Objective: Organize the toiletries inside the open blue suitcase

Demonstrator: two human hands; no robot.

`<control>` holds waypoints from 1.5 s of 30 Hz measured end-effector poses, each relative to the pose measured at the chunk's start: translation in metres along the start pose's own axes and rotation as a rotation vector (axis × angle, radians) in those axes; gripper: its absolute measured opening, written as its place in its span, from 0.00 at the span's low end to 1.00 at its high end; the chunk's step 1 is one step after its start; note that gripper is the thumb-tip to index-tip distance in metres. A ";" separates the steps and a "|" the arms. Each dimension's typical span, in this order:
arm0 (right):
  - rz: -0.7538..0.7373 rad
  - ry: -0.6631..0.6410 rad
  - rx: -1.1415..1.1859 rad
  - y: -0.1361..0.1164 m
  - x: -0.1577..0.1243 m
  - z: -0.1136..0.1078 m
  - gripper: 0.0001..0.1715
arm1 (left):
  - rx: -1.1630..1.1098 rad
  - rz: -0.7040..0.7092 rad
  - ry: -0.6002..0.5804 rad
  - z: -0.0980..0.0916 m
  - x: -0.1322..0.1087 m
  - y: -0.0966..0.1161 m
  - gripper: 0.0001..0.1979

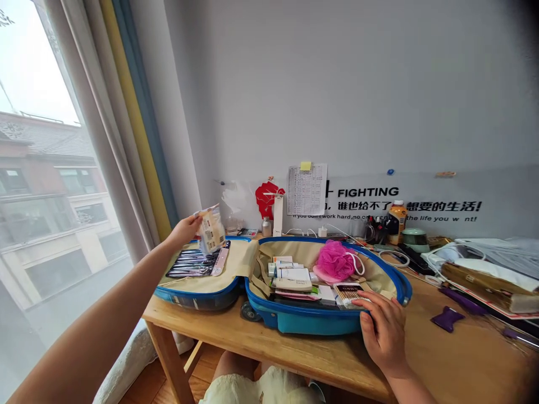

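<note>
My left hand point(189, 227) is closed on the upper edge of a small clear plastic packet point(213, 231) with pale contents and printed labels. The packet hangs over the left half of an open blue suitcase point(311, 324), above a flat pack of dark, slim sticks point(193, 264). My right hand point(385, 331) lies across the front rim of the right half, fingers stretched out and thumb apart. Its fingertips reach a pack of cotton swabs point(347, 293). Beside the swabs are white tubes and boxes point(292, 274) and a pink bath puff point(337, 261) with a white cord.
The suitcase rests on a wooden table point(269, 342) against a grey wall. An orange bottle point(396, 221), a green-lidded jar point(415, 239), cables and a brown purse point(490, 283) crowd the right side. A purple piece point(447, 318) lies nearer. Curtains and a window stand left.
</note>
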State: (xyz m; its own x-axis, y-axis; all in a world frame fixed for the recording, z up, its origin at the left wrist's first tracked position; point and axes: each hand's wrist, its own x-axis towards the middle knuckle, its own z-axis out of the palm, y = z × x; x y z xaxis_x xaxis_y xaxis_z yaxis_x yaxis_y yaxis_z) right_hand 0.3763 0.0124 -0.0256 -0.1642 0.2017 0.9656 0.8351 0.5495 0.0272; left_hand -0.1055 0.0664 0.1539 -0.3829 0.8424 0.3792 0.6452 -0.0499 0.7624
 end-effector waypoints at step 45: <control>0.008 0.014 0.020 -0.001 0.001 0.000 0.15 | 0.135 0.402 -0.486 0.119 -0.069 0.034 0.24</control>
State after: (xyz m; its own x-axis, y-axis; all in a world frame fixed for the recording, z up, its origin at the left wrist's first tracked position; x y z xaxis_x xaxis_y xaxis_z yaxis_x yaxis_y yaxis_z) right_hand 0.3752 0.0124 -0.0248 -0.1500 0.1951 0.9692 0.8256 0.5641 0.0143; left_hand 0.0216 0.0708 0.0914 0.2282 0.9207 0.3167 0.7656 -0.3707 0.5258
